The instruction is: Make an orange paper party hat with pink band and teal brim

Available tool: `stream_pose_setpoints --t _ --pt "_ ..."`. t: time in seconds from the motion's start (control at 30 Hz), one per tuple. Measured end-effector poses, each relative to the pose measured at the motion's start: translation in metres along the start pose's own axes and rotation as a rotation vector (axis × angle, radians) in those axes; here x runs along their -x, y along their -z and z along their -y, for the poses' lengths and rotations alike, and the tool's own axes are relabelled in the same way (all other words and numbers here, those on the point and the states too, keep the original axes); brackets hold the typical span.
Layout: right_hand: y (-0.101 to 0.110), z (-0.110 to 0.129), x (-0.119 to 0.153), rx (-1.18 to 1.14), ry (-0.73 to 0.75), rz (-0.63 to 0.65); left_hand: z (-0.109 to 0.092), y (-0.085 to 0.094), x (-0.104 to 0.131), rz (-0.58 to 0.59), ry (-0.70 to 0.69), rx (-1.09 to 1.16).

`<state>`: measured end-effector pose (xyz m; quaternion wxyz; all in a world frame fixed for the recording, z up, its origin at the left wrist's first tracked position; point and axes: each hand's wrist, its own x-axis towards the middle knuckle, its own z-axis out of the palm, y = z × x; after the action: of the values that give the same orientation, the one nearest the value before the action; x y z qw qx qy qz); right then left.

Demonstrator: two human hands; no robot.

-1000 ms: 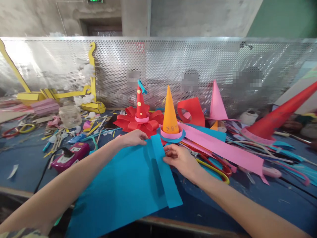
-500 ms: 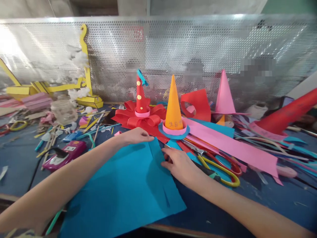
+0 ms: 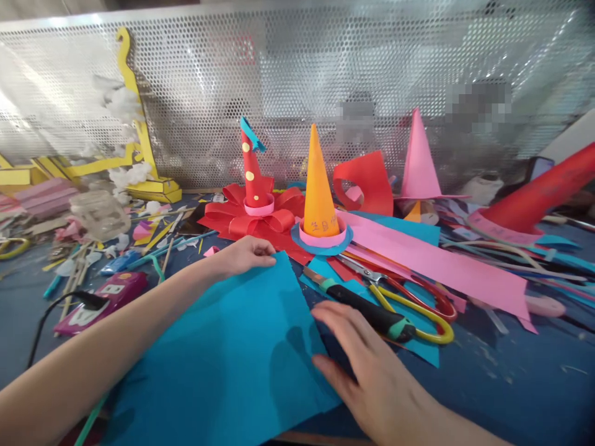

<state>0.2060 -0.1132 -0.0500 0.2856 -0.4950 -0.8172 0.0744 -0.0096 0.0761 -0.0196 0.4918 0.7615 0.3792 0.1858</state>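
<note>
A large sheet of blue paper lies on the table in front of me. My left hand has its fingers closed on the sheet's far edge, close to the top corner. Beside the right edge is my right hand, its thumb and fingers spread with the fingertips at the paper. Just beyond that hand lies a black and teal knife, perhaps a craft cutter. Scissors with yellow handles and a red-handled pair rest against it.
Behind the sheet stand an orange cone hat, a dotted red one and a pink one. A pink paper strip stretches right. On the left are a purple power strip, a glass jar and scraps. Perforated metal rises behind.
My right hand has moved from the sheet's far right edge toward me, and its fingers have spread. The knife now shows in full. My left hand stays on the far edge.
</note>
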Motion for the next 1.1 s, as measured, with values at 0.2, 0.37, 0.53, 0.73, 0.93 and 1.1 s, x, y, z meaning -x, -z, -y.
stream_pose_setpoints --t 0.2,0.37,0.53,0.73,0.93,1.1 --pt "0.012 -0.005 -0.023 -0.271 -0.326 0.086 -0.032 0.007 0.015 -0.074 -0.043 0.070" --pt "0.012 -0.002 -0.027 -0.310 -0.324 0.126 -0.045 0.010 0.026 -0.060 -0.075 0.120" --pt "0.012 0.001 -0.021 -0.288 -0.322 0.111 -0.045 0.007 0.027 -0.083 -0.062 0.071" --pt "0.010 -0.002 -0.020 -0.219 -0.292 0.080 -0.044 0.000 0.022 -0.111 -0.027 0.012" --pt "0.014 -0.003 -0.017 -0.258 -0.350 0.065 -0.039 -0.001 0.015 -0.147 -0.001 0.078" --pt "0.018 -0.004 -0.018 -0.254 -0.449 0.089 -0.031 0.003 0.011 -0.206 0.013 0.158"
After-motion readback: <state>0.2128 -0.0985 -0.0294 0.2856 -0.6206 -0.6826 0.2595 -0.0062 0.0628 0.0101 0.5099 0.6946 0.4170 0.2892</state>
